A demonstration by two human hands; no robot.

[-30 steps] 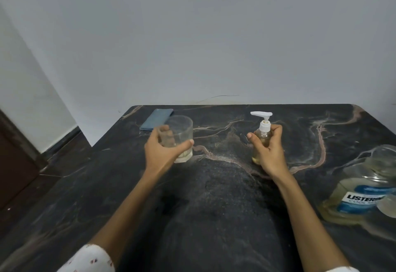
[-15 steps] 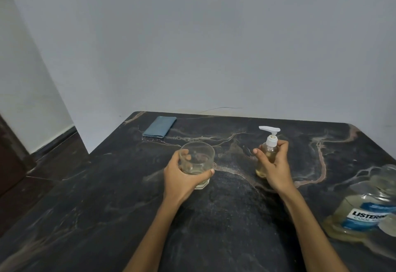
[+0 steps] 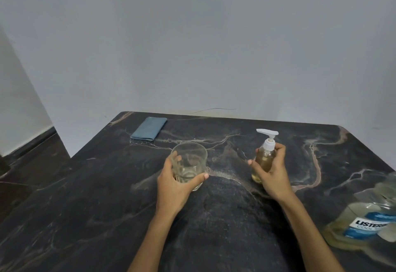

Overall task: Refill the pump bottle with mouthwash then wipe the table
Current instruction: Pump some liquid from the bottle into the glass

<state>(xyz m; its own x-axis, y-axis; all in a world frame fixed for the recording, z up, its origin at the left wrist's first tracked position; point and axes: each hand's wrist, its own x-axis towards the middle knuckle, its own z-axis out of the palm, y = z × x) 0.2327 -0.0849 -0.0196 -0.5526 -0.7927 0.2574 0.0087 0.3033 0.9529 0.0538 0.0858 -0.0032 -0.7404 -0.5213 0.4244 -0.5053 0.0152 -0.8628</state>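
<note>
The pump bottle (image 3: 264, 160) stands on the tabletop (image 3: 225, 218), the right hand (image 3: 271, 175) curled round its body. The left hand (image 3: 174, 182) wraps the glass (image 3: 189, 162). Both look light, smooth and likely slippery; the glass is fragile, so grip mid-body.

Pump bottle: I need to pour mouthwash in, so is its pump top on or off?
On. The white pump head sits on the pump bottle, held upright by the right hand.

mouthwash bottle (image 3: 362, 224) | blue label | "LISTER…" cut off, "COOL" beneath
</note>
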